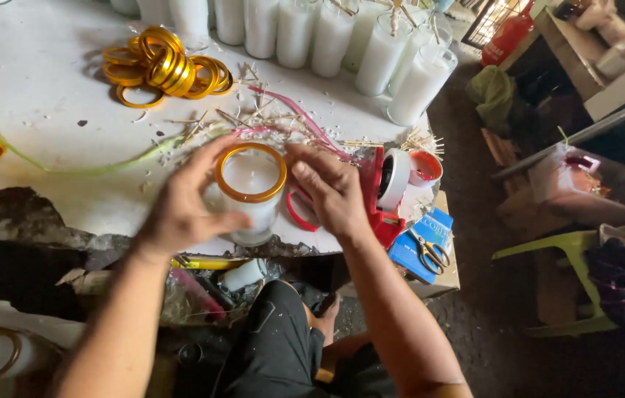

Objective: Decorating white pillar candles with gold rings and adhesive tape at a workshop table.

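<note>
A white tabletop (39, 66) carries a row of glass candles (327, 33) along its far edge. At the near edge, the left hand (183, 210) clasps a gold-rimmed candle jar (251, 193); the right hand (331, 191) rests just beside it, fingers loosely spread.

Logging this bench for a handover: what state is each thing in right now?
Candle jar: upright, gold ring on its rim.
Left hand: gripping the jar's side.
Right hand: fingers at the jar's rim.
Gold rings: loose pile.
Back jars: upright, filled, no rings.
Tape dispenser: roll loaded.
Scissors: closed, on blue box.
</note>
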